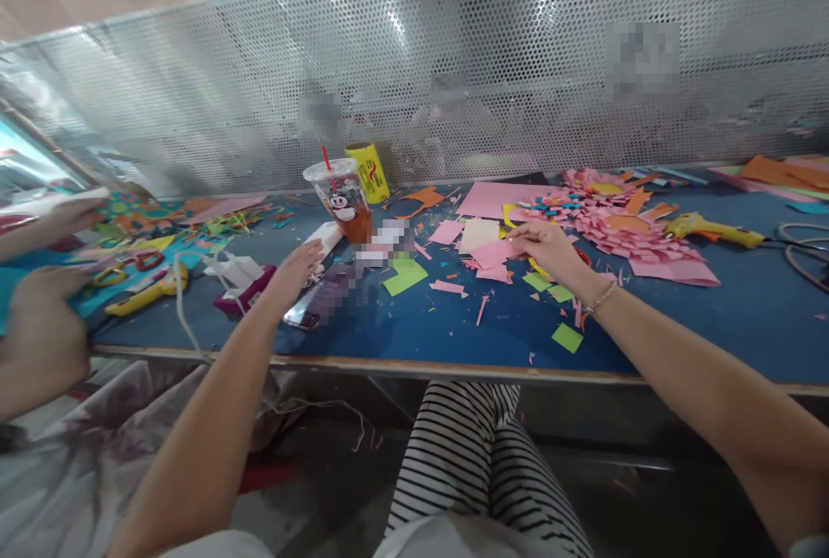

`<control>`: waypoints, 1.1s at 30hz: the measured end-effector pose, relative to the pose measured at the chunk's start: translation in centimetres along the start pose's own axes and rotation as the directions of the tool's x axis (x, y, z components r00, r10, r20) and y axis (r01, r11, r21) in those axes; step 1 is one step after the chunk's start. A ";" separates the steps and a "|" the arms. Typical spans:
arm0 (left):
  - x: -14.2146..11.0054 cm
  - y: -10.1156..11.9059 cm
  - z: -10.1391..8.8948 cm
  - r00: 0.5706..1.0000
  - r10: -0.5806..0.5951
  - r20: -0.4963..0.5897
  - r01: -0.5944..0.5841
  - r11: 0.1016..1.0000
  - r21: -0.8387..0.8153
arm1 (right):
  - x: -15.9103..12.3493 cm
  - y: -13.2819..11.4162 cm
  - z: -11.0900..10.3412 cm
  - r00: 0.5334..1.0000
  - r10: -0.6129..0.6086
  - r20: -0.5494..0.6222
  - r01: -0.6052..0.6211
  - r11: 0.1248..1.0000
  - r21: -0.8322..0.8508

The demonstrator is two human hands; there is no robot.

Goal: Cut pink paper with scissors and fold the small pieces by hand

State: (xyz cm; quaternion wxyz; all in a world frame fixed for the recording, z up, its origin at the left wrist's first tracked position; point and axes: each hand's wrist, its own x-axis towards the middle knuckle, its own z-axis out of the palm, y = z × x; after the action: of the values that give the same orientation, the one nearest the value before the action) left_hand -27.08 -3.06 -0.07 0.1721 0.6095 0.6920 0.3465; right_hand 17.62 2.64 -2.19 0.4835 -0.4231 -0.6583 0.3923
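My right hand (549, 254) pinches the corner of a piece of pink paper (490, 256) between thumb and fingers. That piece lies among other pink papers and a cream paper square (480, 235). Part of a red and yellow object, perhaps scissors, shows under my right hand. My left hand (301, 275) rests by a phone (309, 307) with its fingers stretched forward, grasping nothing that I can see. Just beyond it stands a plastic cup (346, 204) of brown drink with a red straw. Green paper pieces (405, 275) and pink scraps lie between my hands.
Layered pink paper flowers (638, 230) and a yellow glue gun (716, 230) lie to the right. At left are a purple tissue pack (243, 290), another yellow glue gun (152, 292) and a co-worker's hands (45, 325). A yellow roll (368, 171) stands against the perforated metal panel (505, 57).
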 end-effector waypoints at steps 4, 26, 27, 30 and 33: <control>-1.2 -1.2 -0.7 0.984 0.070 -0.165 -0.108 0.967 -0.233 | -0.2 -0.6 0.0 1.000 0.006 -0.016 -0.006 1.000 -0.019; -8.6 -4.0 0.0 0.883 0.469 0.014 -0.431 0.799 0.419 | 0.5 1.3 -0.1 1.000 -0.007 0.012 0.008 0.995 -0.098; -8.5 -3.8 -0.1 0.879 0.476 0.025 -0.444 0.797 0.410 | 0.5 1.3 0.0 1.000 0.001 0.020 0.000 0.997 -0.083; -8.7 -3.6 -0.3 0.858 0.512 -0.035 -0.465 0.804 0.370 | 0.4 1.0 0.1 0.999 -0.006 0.033 0.008 0.998 -0.067; -9.5 -4.0 -0.2 0.779 0.566 -0.270 -0.465 0.811 0.356 | 0.2 0.8 0.2 0.999 -0.019 0.029 0.021 0.996 -0.091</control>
State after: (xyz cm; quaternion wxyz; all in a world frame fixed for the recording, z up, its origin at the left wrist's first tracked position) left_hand -28.21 -12.32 -4.45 -0.1459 0.7192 0.5565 0.3897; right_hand 17.56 3.09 -2.89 0.4581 -0.4325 -0.6865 0.3630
